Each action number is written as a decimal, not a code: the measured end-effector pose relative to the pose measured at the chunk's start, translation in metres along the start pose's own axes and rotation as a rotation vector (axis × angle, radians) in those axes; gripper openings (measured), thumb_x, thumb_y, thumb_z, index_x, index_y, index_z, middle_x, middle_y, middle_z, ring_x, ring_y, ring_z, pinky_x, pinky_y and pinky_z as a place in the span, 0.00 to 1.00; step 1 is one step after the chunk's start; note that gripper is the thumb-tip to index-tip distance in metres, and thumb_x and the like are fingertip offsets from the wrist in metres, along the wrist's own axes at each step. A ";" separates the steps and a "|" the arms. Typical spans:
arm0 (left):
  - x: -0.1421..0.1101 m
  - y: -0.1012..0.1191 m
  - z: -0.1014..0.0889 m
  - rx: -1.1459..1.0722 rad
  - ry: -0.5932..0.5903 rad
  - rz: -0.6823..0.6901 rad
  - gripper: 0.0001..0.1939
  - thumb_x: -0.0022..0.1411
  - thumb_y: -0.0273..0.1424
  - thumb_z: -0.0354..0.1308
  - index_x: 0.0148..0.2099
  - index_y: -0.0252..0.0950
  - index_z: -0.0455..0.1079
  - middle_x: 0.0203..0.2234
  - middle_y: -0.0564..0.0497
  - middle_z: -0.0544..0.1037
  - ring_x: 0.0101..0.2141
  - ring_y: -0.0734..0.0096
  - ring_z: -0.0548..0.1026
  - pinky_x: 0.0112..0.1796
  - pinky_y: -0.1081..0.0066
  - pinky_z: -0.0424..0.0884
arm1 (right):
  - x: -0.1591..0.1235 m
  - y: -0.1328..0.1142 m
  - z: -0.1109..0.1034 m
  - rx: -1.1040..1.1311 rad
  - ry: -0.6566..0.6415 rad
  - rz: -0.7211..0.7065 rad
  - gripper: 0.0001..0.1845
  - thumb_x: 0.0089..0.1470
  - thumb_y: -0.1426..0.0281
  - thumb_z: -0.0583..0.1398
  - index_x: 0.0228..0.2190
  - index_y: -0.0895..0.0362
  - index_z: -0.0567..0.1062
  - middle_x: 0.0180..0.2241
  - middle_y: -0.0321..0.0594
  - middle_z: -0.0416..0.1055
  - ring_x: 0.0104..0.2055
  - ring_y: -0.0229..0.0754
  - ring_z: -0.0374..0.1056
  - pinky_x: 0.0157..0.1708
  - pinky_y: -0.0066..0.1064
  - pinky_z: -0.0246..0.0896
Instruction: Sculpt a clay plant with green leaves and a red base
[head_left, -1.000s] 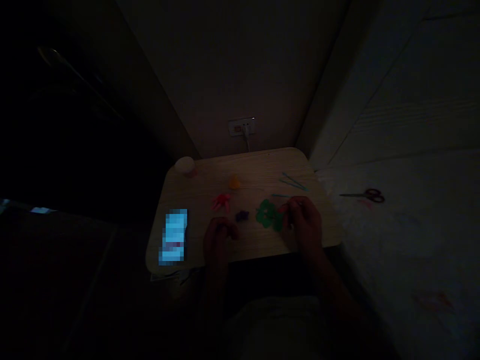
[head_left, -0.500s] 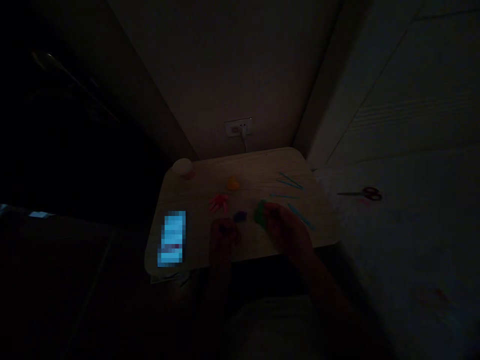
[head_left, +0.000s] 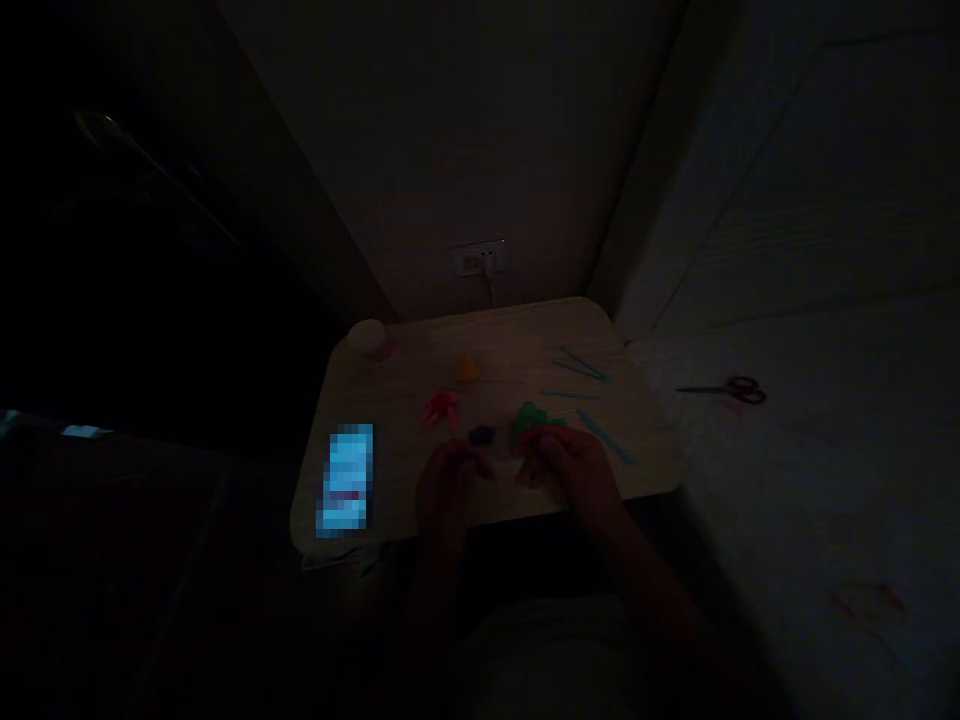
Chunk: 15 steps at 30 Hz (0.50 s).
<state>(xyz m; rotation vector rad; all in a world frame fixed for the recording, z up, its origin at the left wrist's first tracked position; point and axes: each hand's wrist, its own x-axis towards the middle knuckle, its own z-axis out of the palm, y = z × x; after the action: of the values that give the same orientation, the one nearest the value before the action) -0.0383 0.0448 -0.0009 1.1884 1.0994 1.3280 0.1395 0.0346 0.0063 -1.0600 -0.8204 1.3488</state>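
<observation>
While hands (head_left: 448, 492) (head_left: 574, 470) curl, green shape (head_left: 530, 413) (lobed) — nearby.

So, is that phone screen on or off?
On: the phone screen glows bright blue against the dim table; its contents are blurred.

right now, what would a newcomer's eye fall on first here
Probably the glowing blue screen, at the near left of the table in an otherwise very dark room. Next come the small coloured pieces: a red piece and an orange piece around mid-table, and a green piece partly behind the right hand.
</observation>
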 end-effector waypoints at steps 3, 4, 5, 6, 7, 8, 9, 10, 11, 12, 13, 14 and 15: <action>0.001 0.001 0.002 -0.080 -0.013 0.037 0.23 0.68 0.52 0.62 0.32 0.36 0.74 0.24 0.50 0.77 0.27 0.69 0.74 0.32 0.70 0.70 | -0.002 -0.004 0.002 -0.077 0.006 0.015 0.21 0.55 0.53 0.66 0.21 0.56 0.79 0.14 0.34 0.70 0.13 0.34 0.62 0.14 0.24 0.55; 0.001 0.001 0.003 -0.109 -0.015 0.048 0.26 0.69 0.53 0.60 0.29 0.36 0.72 0.22 0.51 0.75 0.26 0.69 0.73 0.30 0.70 0.69 | -0.002 -0.005 0.002 -0.103 0.019 0.019 0.21 0.54 0.54 0.66 0.21 0.56 0.79 0.14 0.33 0.68 0.12 0.32 0.58 0.13 0.23 0.51; 0.002 0.001 0.004 -0.125 -0.014 0.059 0.29 0.70 0.55 0.57 0.26 0.37 0.70 0.20 0.51 0.74 0.25 0.70 0.72 0.29 0.70 0.68 | -0.003 -0.005 0.003 -0.125 0.035 0.018 0.19 0.54 0.55 0.67 0.20 0.56 0.79 0.13 0.32 0.67 0.11 0.31 0.56 0.12 0.23 0.47; 0.002 0.001 0.005 -0.117 -0.005 0.066 0.31 0.70 0.55 0.56 0.24 0.37 0.69 0.20 0.51 0.72 0.24 0.70 0.71 0.28 0.70 0.67 | -0.003 -0.004 0.004 -0.141 0.046 0.013 0.18 0.53 0.57 0.67 0.21 0.56 0.79 0.13 0.31 0.67 0.11 0.30 0.54 0.12 0.23 0.44; 0.001 0.002 0.005 -0.082 0.008 0.063 0.31 0.71 0.55 0.55 0.24 0.37 0.69 0.19 0.51 0.72 0.24 0.70 0.71 0.29 0.70 0.67 | -0.003 -0.004 0.005 -0.149 0.053 0.002 0.17 0.53 0.58 0.67 0.21 0.56 0.80 0.13 0.31 0.66 0.12 0.30 0.54 0.12 0.23 0.44; 0.001 0.003 0.005 -0.029 0.021 0.057 0.29 0.71 0.53 0.56 0.25 0.37 0.71 0.19 0.52 0.72 0.24 0.70 0.71 0.29 0.70 0.67 | -0.002 -0.002 0.005 -0.145 0.056 -0.016 0.16 0.54 0.58 0.67 0.23 0.56 0.81 0.14 0.31 0.67 0.13 0.31 0.56 0.13 0.23 0.47; 0.001 0.004 0.005 0.029 0.030 0.048 0.26 0.70 0.51 0.58 0.27 0.36 0.73 0.20 0.52 0.73 0.25 0.70 0.72 0.30 0.70 0.68 | -0.002 -0.001 0.006 -0.129 0.054 -0.038 0.14 0.54 0.58 0.67 0.25 0.56 0.82 0.16 0.32 0.70 0.14 0.32 0.60 0.14 0.23 0.52; 0.000 0.005 0.004 0.076 0.036 0.037 0.23 0.69 0.48 0.60 0.29 0.36 0.75 0.20 0.52 0.75 0.25 0.70 0.73 0.31 0.70 0.70 | -0.002 0.001 0.006 -0.105 0.048 -0.058 0.13 0.54 0.59 0.68 0.28 0.55 0.83 0.18 0.33 0.73 0.16 0.34 0.64 0.16 0.25 0.58; 0.000 0.006 0.004 0.101 0.041 0.024 0.19 0.67 0.45 0.63 0.31 0.36 0.77 0.21 0.52 0.76 0.26 0.69 0.75 0.32 0.70 0.71 | -0.002 0.003 0.006 -0.078 0.039 -0.074 0.12 0.54 0.59 0.69 0.31 0.55 0.84 0.21 0.35 0.76 0.18 0.35 0.68 0.19 0.26 0.63; 0.000 0.006 0.004 0.104 0.049 0.011 0.15 0.65 0.42 0.65 0.33 0.36 0.78 0.22 0.51 0.78 0.26 0.69 0.76 0.32 0.70 0.72 | -0.001 0.004 0.006 -0.051 0.028 -0.083 0.12 0.54 0.59 0.70 0.33 0.54 0.84 0.24 0.36 0.79 0.20 0.37 0.72 0.22 0.28 0.68; 0.000 0.007 0.005 0.090 0.059 -0.002 0.11 0.61 0.39 0.67 0.34 0.36 0.78 0.23 0.51 0.80 0.27 0.68 0.78 0.32 0.70 0.74 | -0.001 0.005 0.006 -0.029 0.016 -0.086 0.12 0.54 0.59 0.70 0.35 0.54 0.84 0.26 0.37 0.80 0.23 0.39 0.74 0.25 0.30 0.71; 0.000 0.007 0.005 0.069 0.075 -0.022 0.09 0.59 0.36 0.68 0.34 0.36 0.78 0.25 0.50 0.82 0.28 0.66 0.80 0.33 0.70 0.76 | -0.001 0.006 0.005 -0.014 0.008 -0.085 0.12 0.54 0.59 0.71 0.35 0.53 0.84 0.28 0.38 0.81 0.24 0.40 0.76 0.27 0.31 0.73; 0.000 0.007 0.006 0.044 0.099 -0.044 0.07 0.56 0.34 0.69 0.35 0.36 0.78 0.26 0.50 0.83 0.29 0.66 0.82 0.34 0.69 0.77 | -0.001 0.006 0.005 -0.004 0.005 -0.082 0.12 0.54 0.59 0.71 0.36 0.53 0.84 0.28 0.38 0.82 0.25 0.41 0.77 0.28 0.31 0.74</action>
<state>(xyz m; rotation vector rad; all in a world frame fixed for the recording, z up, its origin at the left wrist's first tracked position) -0.0333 0.0440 0.0062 1.1343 1.2242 1.3464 0.1326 0.0336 0.0024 -1.0214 -0.8546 1.2756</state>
